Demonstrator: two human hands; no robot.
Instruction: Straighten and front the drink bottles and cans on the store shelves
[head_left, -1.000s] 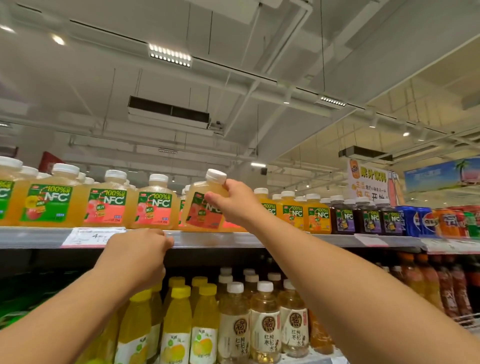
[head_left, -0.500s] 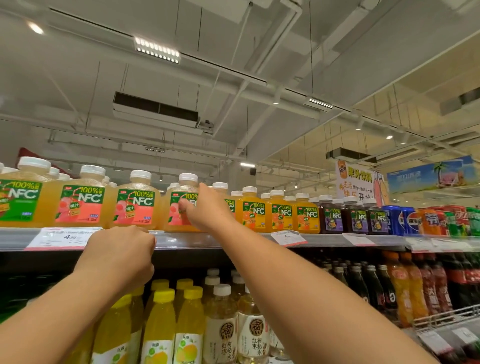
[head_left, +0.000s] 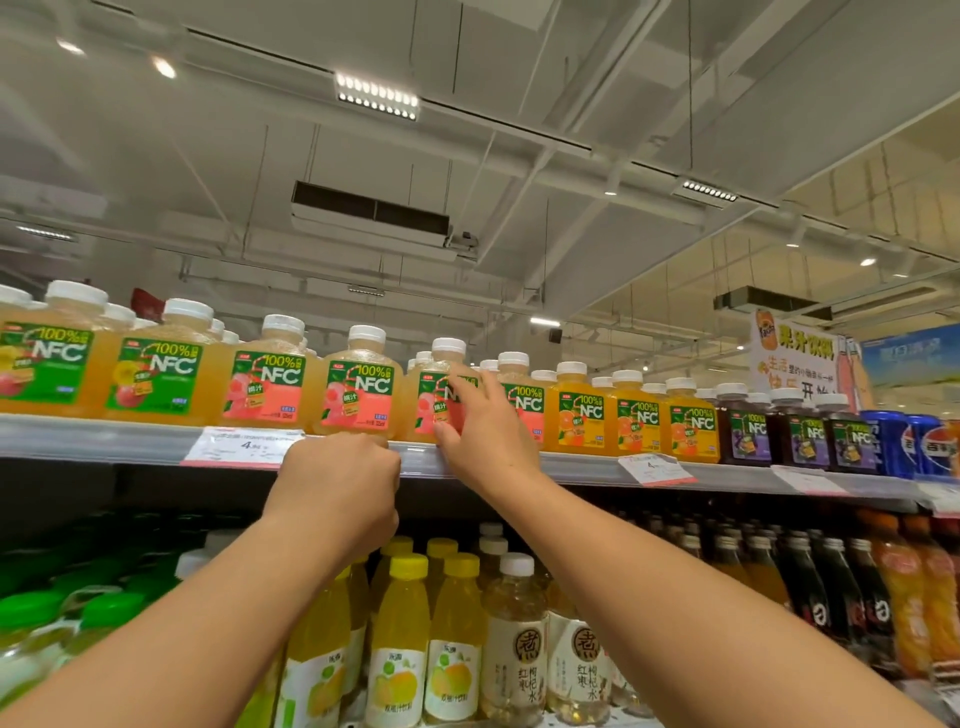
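On the top shelf (head_left: 109, 441) stands a row of square NFC juice bottles with white caps. My right hand (head_left: 483, 426) holds a peach NFC bottle (head_left: 436, 384) that stands upright at the shelf's front edge, thumb low on its pink label and fingers over its right side. Two more peach bottles (head_left: 358, 384) stand to its left with labels facing out. Orange NFC bottles (head_left: 576, 415) and dark grape ones (head_left: 753, 431) follow on the right. My left hand (head_left: 340, 483) is curled on the shelf's front rail; its fingertips are hidden.
White price tags (head_left: 241, 447) hang on the rail. Blue cola cans (head_left: 924, 441) stand at the far right of the top shelf. The shelf below holds yellow-capped juice bottles (head_left: 400, 639), pale tea bottles (head_left: 514, 644), dark bottles (head_left: 831, 597) and green-capped ones (head_left: 104, 618).
The peach bottle, tilted and lifted in my right hand a second ago, now stands upright on the shelf. My view has shifted left and up. My left hand stays on the rail.
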